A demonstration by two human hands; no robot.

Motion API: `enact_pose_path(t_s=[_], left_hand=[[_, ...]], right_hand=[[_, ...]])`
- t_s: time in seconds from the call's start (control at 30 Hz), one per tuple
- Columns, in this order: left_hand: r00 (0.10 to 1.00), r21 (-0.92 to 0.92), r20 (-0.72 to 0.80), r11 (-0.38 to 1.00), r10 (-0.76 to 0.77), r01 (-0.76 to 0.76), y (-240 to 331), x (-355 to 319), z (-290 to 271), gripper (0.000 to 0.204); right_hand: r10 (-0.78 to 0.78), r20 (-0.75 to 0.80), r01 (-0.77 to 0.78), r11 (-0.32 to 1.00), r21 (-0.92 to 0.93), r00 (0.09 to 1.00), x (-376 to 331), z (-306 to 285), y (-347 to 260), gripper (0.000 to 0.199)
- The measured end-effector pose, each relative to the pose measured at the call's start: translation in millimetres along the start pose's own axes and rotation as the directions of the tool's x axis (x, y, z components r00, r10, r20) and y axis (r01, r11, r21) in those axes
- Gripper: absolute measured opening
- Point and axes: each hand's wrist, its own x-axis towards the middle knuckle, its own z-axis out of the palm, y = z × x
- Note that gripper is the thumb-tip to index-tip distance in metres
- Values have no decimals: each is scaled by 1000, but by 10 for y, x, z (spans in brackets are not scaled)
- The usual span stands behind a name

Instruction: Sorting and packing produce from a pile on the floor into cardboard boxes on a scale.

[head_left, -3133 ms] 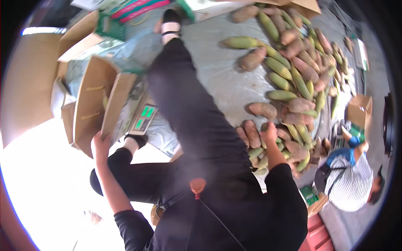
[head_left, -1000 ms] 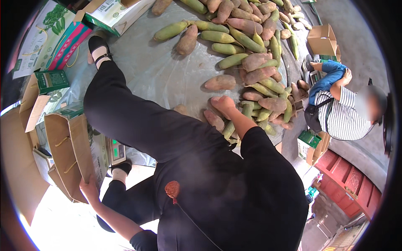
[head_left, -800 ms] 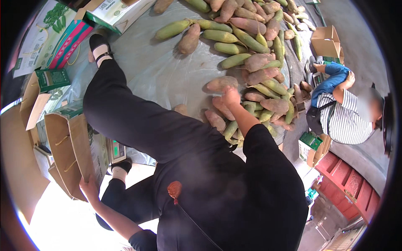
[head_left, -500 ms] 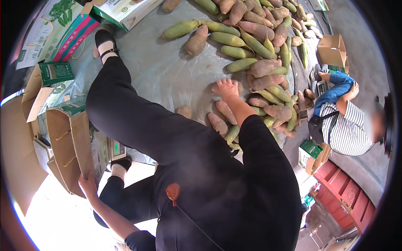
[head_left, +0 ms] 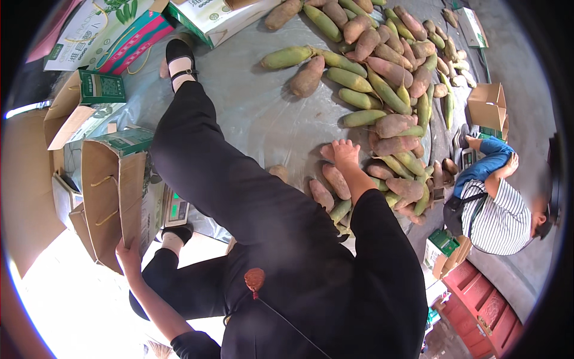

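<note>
My left hand grips the lower edge of a tall, open cardboard box with yellow cord handles. The box stands on a scale with a lit green display, beside my lower foot. My right hand reaches over the grey sheet with its fingers closed over a reddish-brown sweet potato, part of which shows beside the thumb. Close to that hand lies a large heap of sweet potatoes mixed with long green radishes. Two more sweet potatoes lie next to my wrist.
Printed cartons and another open box stand at the left and far left. My outstretched leg crosses the grey sheet. At right a person in a striped shirt sits near small cardboard boxes and red doors.
The view has shifted, so the scene sits lower and farther right. My right hand stays at the sweet potato, and more of its fingers curl over it. My left hand keeps its hold on the box.
</note>
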Motion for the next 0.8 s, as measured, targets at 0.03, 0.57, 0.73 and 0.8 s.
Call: enact_pose_path(t_s=[0.03,0.57,0.73,0.8], left_hand=[[1000,-2,-6,1000,29,-29,23,15,32,23],[998,63,-65,998,-13,17,283,-131,-7,25],[996,52,-68,997,-55,59,243,-260,-65,25],[998,95,-67,995,9,-3,224,-255,-49,24]], right_hand=[[48,-17,-47,998,51,999,-3,-27,36,52],[35,-635,595,314,740,772,-100,-2356,-617,68],[-125,-841,847,-11,531,526,-711,-3574,-1333,69],[-184,-893,890,-130,437,411,-992,-3888,-1659,67]])
